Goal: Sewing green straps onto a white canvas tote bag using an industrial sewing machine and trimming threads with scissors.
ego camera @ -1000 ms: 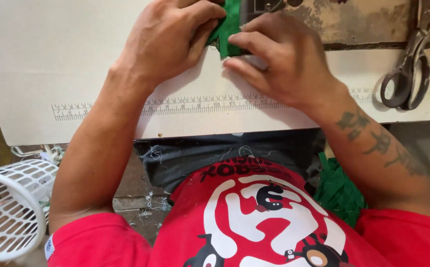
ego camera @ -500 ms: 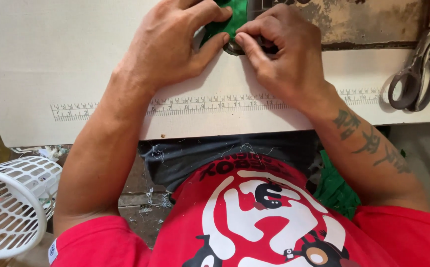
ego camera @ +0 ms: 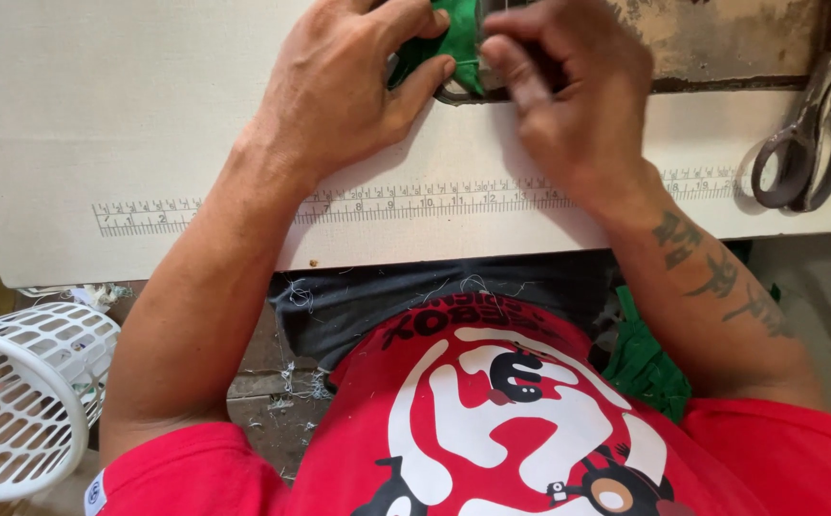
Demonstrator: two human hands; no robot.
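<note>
Both my hands work at the far edge of a white sewing table [ego camera: 100, 115]. My left hand [ego camera: 348, 86] lies flat with its thumb and fingers pressing a small piece of green fabric [ego camera: 453, 43]. My right hand [ego camera: 568, 96] pinches the same green fabric from the right, over a metal plate [ego camera: 463, 94] at the top edge of the view. What lies beyond the fabric is cut off by the frame.
A printed ruler strip [ego camera: 415, 203] runs along the table's near edge. Grey metal scissors [ego camera: 807, 134] lie at the right. A white plastic basket [ego camera: 14, 411] stands at the lower left. More green fabric [ego camera: 645, 363] hangs by my right side. Thread scraps litter the floor.
Both hands have slid with the green fabric a little farther away, towards the top of the view. The fingers have tightened around it.
</note>
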